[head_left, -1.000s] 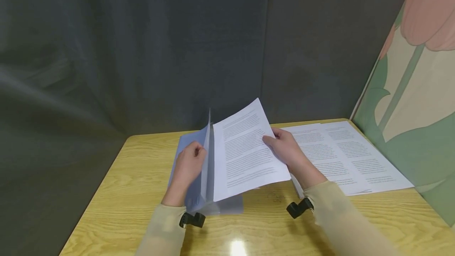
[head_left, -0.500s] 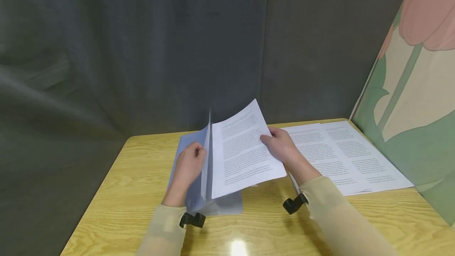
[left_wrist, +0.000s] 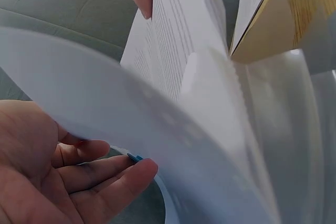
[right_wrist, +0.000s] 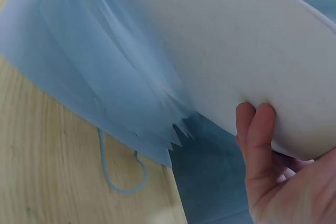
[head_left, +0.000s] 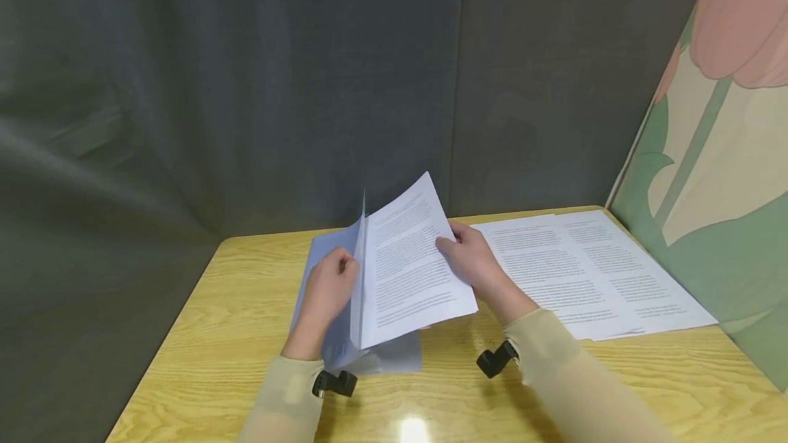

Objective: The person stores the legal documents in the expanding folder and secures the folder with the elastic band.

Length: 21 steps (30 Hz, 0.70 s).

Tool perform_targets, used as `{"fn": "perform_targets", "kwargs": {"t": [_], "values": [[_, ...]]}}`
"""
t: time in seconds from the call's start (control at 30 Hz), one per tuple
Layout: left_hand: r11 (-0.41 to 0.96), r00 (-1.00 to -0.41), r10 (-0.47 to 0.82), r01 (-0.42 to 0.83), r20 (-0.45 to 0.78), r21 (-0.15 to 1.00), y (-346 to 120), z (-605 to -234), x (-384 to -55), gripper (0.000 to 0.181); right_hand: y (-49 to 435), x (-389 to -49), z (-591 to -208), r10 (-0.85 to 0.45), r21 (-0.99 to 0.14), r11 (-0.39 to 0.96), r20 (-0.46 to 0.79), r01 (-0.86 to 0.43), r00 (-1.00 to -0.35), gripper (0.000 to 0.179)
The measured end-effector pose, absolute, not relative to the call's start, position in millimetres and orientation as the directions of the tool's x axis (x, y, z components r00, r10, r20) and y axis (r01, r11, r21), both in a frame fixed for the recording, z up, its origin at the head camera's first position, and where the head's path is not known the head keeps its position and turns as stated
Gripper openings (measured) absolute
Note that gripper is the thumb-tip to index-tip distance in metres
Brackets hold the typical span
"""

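Head view shows us a blue folder [head_left: 337,344] on the wooden bench [head_left: 197,333]. The printed sheet [head_left: 418,272] is held tilted above the folder's right side, its left edge close against the raised leaf [head_left: 357,306]. More printed papers [head_left: 591,279] lie to the right of the folder, probably for the easy reach of the right hand [head_left: 474,262]. This hand has its grip clamped on the sheet's right edge, thumb on the text and fingers behind; we think this gives the sheet support against bending. The left hand [head_left: 329,282], at the folder's raised leaf, has curled fingers and seems to pinch the leaf, perhaps to make space beside it. We see both forearms come from the near side of the folder, the right one slanting inward. In the right wrist view, a thin blue cord [right_wrist: 105,174] hangs in a loop at the folder's edge.
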<state>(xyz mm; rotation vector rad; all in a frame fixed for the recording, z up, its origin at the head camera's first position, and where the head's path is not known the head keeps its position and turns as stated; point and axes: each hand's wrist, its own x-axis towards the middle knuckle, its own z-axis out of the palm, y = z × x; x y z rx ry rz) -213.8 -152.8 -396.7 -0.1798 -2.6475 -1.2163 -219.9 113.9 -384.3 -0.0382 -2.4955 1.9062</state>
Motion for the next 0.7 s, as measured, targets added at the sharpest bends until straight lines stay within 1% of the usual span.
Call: {"fn": "perform_targets", "kwargs": {"t": [0.47, 0.7], "values": [[0.646, -0.959, 0.011, 0.223, 0.284, 0.73, -156, -397, -212, 0.013, 80, -221, -400, 0.047, -0.974, 0.225, -0.014, 0.024, -0.999, 0.051], [0.635, -0.959, 0.004, 0.221, 0.284, 0.74, -154, -397, -214, 0.014, 68, -219, -400, 0.053, -0.968, 0.252, 0.002, 0.011, -0.999, 0.048]]}}
